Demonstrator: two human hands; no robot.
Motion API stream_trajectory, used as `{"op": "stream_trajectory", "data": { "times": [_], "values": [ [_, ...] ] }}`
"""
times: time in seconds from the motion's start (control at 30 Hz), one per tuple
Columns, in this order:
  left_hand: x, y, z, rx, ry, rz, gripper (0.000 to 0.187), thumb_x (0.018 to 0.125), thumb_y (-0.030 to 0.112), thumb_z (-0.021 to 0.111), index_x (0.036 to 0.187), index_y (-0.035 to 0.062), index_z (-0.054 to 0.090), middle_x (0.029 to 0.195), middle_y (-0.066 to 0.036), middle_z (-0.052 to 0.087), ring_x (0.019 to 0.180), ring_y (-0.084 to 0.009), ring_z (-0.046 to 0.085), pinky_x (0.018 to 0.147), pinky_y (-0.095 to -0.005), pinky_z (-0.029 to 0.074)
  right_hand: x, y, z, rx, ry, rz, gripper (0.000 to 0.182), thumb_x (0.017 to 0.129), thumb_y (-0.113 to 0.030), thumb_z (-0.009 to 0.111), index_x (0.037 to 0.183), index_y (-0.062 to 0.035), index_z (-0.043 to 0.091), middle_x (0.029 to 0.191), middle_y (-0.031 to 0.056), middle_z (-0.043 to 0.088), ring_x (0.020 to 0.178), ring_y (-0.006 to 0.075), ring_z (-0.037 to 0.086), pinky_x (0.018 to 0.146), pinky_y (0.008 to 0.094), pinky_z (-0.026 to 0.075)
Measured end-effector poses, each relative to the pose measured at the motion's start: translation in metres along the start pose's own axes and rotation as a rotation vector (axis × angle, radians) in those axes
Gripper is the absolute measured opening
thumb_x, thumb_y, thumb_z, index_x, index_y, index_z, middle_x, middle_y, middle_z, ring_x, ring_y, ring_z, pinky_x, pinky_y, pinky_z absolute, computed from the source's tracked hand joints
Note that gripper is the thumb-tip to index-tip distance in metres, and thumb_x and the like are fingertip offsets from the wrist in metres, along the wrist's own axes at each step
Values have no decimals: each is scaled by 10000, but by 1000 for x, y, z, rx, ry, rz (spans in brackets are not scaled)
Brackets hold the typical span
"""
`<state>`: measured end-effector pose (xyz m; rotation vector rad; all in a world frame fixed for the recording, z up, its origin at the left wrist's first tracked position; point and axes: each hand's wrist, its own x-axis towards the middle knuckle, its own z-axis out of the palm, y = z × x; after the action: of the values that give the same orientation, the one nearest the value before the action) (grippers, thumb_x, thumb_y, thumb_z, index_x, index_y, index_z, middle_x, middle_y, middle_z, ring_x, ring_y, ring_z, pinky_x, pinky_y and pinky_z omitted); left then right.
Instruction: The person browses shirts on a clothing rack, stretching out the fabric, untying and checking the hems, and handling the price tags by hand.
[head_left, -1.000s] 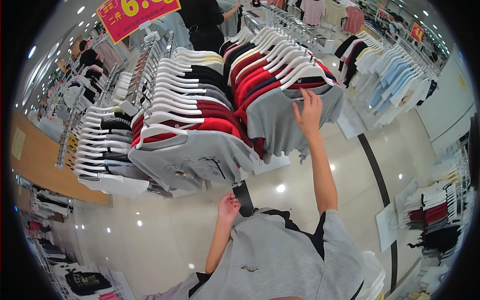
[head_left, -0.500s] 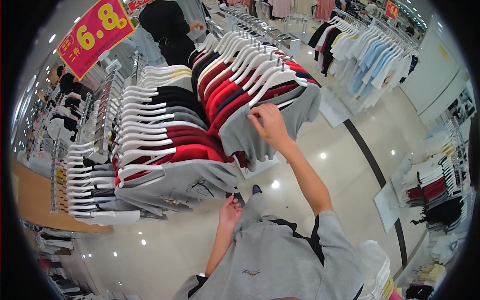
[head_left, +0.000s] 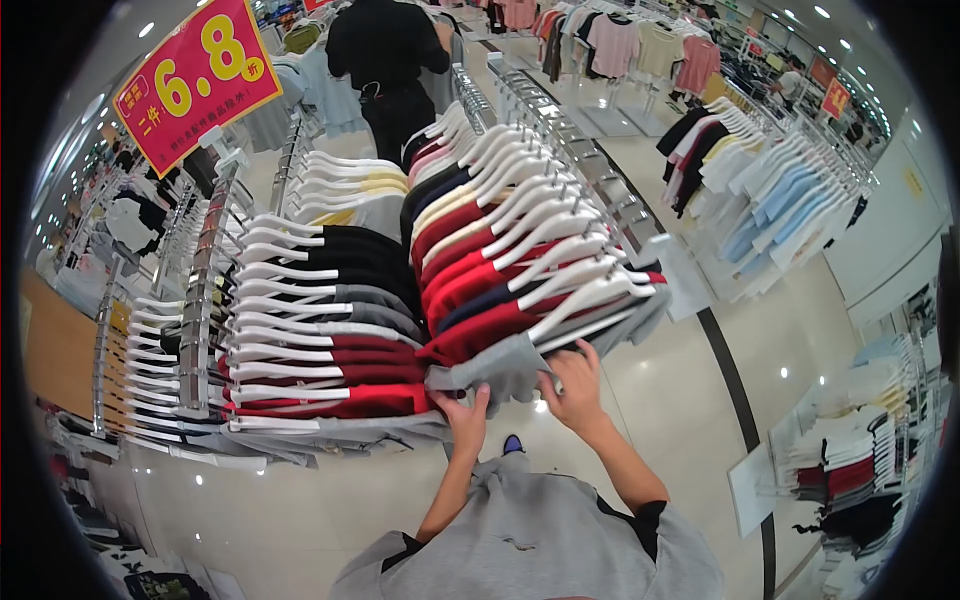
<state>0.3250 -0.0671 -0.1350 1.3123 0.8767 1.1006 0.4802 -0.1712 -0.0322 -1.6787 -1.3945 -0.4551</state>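
A grey T-shirt (head_left: 503, 368) hangs at the near end of the right-hand row, on a white hanger (head_left: 583, 299). My right hand (head_left: 575, 388) is at its front, fingers curled and closed on the fabric below the hanger; the fingertips are partly hidden. Just below the shirt's left edge is my left hand (head_left: 464, 418), thumb and fingers apart, touching or very near the cloth. Close beside its fingers lies the end of a red garment (head_left: 385, 400) from the left-hand row. Behind the grey shirt hang red and navy garments (head_left: 492, 300).
Two metal rails (head_left: 205, 300) carry garments on white hangers. A red sale sign (head_left: 200, 80) stands at upper left. A person in black (head_left: 388, 60) is beyond the racks. Another rack of light shirts (head_left: 770, 190) stands right, over a tiled floor (head_left: 660, 400).
My right hand has come down and nearer on the grey T-shirt. My left hand has risen to the shirt's left edge. The view has shifted, and the person in black has turned.
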Motion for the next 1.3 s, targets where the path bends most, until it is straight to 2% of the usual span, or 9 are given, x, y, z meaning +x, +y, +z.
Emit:
{"op": "stream_trajectory", "data": {
  "times": [0.13, 0.3, 0.37, 0.5, 0.77, 0.93, 1.03, 1.13, 1.3],
  "values": [
    [27, -11, -2, 111, -7, 5, 1031, 784, 165, 743, 1456, -20, -17, 1456, -221, 184, 1347, -280, 246, 1117, -365, 177, -31, 47, -25, -285, 22, 166, 252, 697, -33, 658, 940, -66, 604, 901, 90, 595, 958, 264, 572, 1040, 558, 278],
    [46, -30, -10, -244, 25, -66, 455, 882, 77, 626, 1263, 18, 385, 1183, -107, 535, 1134, -212, 491, 1011, -328, 344, -51, 92, -28, -439, 377, 252, 307, 749, -24, 615, 1052, -55, 575, 1022, 123, 578, 1067, 278, 531, 1051, 518, 278],
    [48, -20, -6, -176, 75, -17, 442, 888, 74, 616, 1262, 19, 387, 1196, -109, 522, 1135, -210, 486, 1016, -325, 335, -49, 101, -17, 152, 695, 725, 376, 781, 2, 591, 1148, -24, 516, 1125, 128, 545, 1062, 266, 529, 1030, 431, 322],
    [42, -25, 5, -70, 190, 63, 504, 877, 113, 642, 1281, 4, 362, 1258, -124, 470, 1172, -216, 454, 1043, -322, 296, -119, 172, 20, 669, 191, 999, 553, 773, 60, 587, 1283, 21, 376, 1144, 110, 528, 1031, 209, 533, 912, 332, 429],
    [3, -95, 15, 283, -244, -159, 696, 774, 133, 745, 1302, -36, 325, 1233, -143, 510, 1095, -257, 514, 974, -350, 379, -89, 152, 25, 768, 215, 1062, 769, 751, 77, 604, 1404, -17, 210, 1345, 150, 359, 936, 180, 539, 872, 312, 457],
    [-9, -88, 52, 233, 33, -136, 652, 733, 195, 799, 1220, -63, 450, 1145, -146, 575, 1064, -263, 539, 955, -355, 395, -110, 192, 37, 773, 237, 1132, 896, 701, 37, 660, 1431, -13, 143, 1477, 175, 200, 934, 196, 529, 890, 319, 430],
    [-13, -108, 60, 111, 246, 63, 580, 740, 198, 793, 1168, -60, 500, 1101, -151, 581, 1048, -265, 546, 947, -365, 403, -133, 224, 52, 730, 197, 1066, 680, 743, 13, 640, 1342, 25, 319, 1318, 151, 424, 942, 168, 524, 886, 304, 420],
    [-27, -119, 59, -161, -133, -283, 595, 754, 175, 779, 1206, -64, 474, 1197, -184, 506, 1070, -274, 523, 938, -377, 400, -150, 236, 52, 682, 39, 1038, 416, 799, -28, 635, 1179, 46, 483, 1082, 102, 572, 900, 143, 532, 827, 285, 429],
    [-55, -119, 81, 367, 202, -56, 524, 822, 146, 702, 1224, -79, 451, 1168, -237, 563, 1054, -324, 576, 914, -384, 423, -196, 228, 50, 422, -89, 942, 180, 862, -101, 628, 989, 14, 572, 781, 22, 592, 686, 105, 513, 648, 265, 430]
  ]
}}
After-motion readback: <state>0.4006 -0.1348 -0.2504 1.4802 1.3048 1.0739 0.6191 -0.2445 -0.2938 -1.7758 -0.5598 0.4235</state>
